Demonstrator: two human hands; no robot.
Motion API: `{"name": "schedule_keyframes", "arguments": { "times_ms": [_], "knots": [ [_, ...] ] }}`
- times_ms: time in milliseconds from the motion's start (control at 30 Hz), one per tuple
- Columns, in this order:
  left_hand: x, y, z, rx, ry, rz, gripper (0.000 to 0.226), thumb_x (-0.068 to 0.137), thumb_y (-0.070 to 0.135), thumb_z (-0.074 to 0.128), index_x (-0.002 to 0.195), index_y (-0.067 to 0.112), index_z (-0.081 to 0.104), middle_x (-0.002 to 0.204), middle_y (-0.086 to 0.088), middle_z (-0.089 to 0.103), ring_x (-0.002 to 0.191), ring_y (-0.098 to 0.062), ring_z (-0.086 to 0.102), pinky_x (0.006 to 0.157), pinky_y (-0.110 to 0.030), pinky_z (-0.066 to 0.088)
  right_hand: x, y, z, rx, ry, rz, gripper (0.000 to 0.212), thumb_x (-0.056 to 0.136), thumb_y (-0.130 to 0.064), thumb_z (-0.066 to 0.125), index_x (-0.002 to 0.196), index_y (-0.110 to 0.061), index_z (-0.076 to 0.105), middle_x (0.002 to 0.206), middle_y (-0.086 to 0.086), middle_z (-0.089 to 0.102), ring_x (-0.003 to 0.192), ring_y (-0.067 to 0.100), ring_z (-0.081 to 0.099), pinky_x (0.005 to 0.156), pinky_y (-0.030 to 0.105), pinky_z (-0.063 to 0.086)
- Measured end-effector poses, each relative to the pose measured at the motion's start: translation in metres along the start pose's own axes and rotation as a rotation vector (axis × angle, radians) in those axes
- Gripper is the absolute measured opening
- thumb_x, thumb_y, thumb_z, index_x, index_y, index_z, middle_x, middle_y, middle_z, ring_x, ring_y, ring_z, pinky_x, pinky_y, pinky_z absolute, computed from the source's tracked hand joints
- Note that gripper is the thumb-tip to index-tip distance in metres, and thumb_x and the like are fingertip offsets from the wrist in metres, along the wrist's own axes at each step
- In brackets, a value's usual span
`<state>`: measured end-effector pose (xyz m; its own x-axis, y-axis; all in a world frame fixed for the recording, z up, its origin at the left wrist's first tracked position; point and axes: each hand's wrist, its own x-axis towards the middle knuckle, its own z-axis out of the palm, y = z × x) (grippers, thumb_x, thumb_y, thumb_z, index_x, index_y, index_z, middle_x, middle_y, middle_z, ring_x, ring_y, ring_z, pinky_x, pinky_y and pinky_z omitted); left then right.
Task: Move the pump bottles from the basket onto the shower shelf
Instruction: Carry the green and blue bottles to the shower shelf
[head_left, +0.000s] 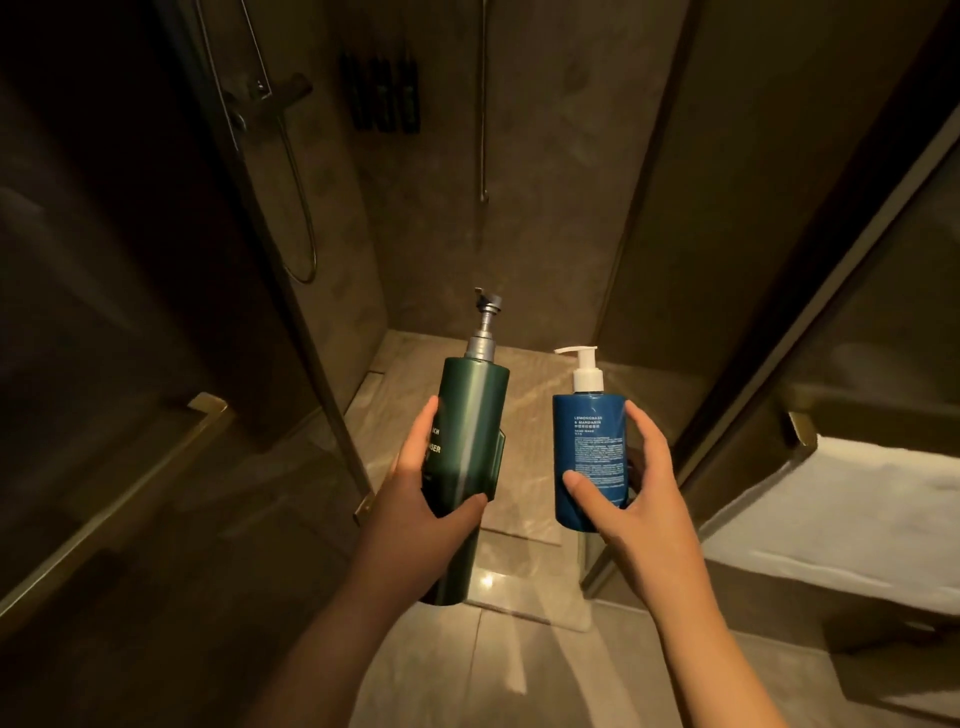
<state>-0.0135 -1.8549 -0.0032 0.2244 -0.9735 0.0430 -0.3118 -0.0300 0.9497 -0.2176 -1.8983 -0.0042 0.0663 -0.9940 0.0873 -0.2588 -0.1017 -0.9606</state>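
Note:
My left hand (426, 483) grips a tall dark green pump bottle (470, 415) with a grey pump, held upright in front of the shower entrance. My right hand (639, 483) holds a shorter blue pump bottle (589, 447) with a white pump, to the right of the green one. Both bottles hang in the air above the shower floor. High on the back wall of the shower several dark bottles (382, 96) sit in a wall holder. No basket is in view.
The glass shower door (291, 270) stands open on the left, with a brass handle bar (119, 499). A shower mixer and hose (291, 171) hang on the left wall. A white towel (852, 519) lies on a ledge at the right. A glass panel frame (779, 332) borders the right side.

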Motion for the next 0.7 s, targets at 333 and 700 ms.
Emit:
{"name": "schedule_keyframes", "arguments": {
  "times_ms": [333,700],
  "knots": [
    [0.098,-0.011,0.017,0.037,0.052,-0.072,0.099,0.074,0.024,0.076,0.13,0.071,0.009,0.119,0.038,0.036,0.106,0.005,0.047,0.077,-0.022,0.043,0.106,0.025,0.014,-0.016,-0.102,0.066,0.08,0.077,-0.034,0.073,0.131,-0.061,0.021,0.109,-0.037,0.045,0.094,-0.017,0.053,0.058,0.005,0.044],
    [0.286,-0.028,-0.012,-0.033,0.071,-0.01,0.097,0.075,0.022,0.075,0.132,0.068,0.012,0.118,0.05,0.03,0.103,0.027,0.039,0.077,-0.01,0.037,0.288,0.008,0.075,-0.049,-0.106,0.022,0.08,0.076,-0.035,0.074,0.129,-0.063,0.021,0.104,-0.04,0.042,0.09,-0.032,0.044,0.055,-0.001,0.042]
  ]
}}
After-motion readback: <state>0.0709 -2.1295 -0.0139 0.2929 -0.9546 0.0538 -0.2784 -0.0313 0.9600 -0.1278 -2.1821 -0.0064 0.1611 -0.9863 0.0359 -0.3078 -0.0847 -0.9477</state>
